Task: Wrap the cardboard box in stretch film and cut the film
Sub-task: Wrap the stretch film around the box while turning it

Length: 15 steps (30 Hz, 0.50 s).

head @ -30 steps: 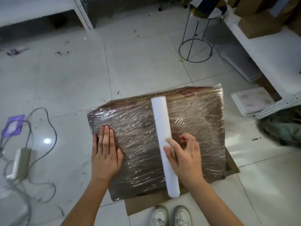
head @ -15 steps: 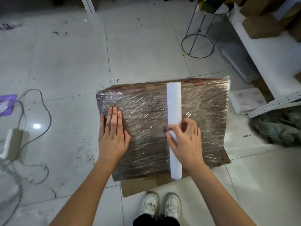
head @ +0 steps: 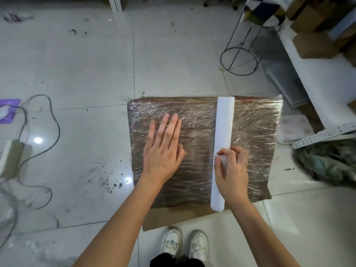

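Pressing flat left hand [head: 163, 151] on box [head: 256, 135]; right hand [head: 232, 170] fingers [head: 223, 153] gripping roll [head: 223, 128]

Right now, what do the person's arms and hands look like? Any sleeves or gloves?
Both arms are bare up to the frame edge, with no sleeves showing. The left hand and right hand wear no gloves, and no rings or watch are visible.
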Each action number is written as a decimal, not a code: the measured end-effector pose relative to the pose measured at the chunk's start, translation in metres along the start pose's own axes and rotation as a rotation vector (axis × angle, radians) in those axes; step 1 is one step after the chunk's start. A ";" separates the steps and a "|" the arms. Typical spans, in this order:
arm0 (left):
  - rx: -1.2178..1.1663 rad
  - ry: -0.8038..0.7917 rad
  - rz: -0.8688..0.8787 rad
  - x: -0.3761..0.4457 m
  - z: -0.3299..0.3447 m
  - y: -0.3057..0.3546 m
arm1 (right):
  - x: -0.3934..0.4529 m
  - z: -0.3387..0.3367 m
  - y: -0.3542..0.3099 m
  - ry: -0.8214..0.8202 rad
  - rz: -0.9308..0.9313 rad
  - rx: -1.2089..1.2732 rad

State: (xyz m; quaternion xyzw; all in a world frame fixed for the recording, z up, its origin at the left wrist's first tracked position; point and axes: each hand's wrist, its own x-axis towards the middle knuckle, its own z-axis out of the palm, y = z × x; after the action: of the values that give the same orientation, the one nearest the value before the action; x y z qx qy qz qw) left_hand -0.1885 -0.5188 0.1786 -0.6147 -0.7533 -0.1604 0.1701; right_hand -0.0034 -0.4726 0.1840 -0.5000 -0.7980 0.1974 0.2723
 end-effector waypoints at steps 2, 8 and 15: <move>0.018 -0.060 0.099 0.006 0.014 0.018 | 0.002 -0.001 0.002 -0.015 -0.005 -0.015; 0.027 -0.092 0.113 0.003 0.028 0.029 | 0.000 -0.005 0.007 -0.077 0.060 -0.047; 0.018 -0.112 0.315 0.023 0.034 0.040 | -0.004 -0.002 -0.003 0.016 0.096 -0.204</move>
State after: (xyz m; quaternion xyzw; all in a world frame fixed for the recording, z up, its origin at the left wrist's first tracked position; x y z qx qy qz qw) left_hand -0.1553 -0.4753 0.1603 -0.7315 -0.6575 -0.0902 0.1564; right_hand -0.0032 -0.4780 0.1862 -0.5644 -0.7868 0.1239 0.2168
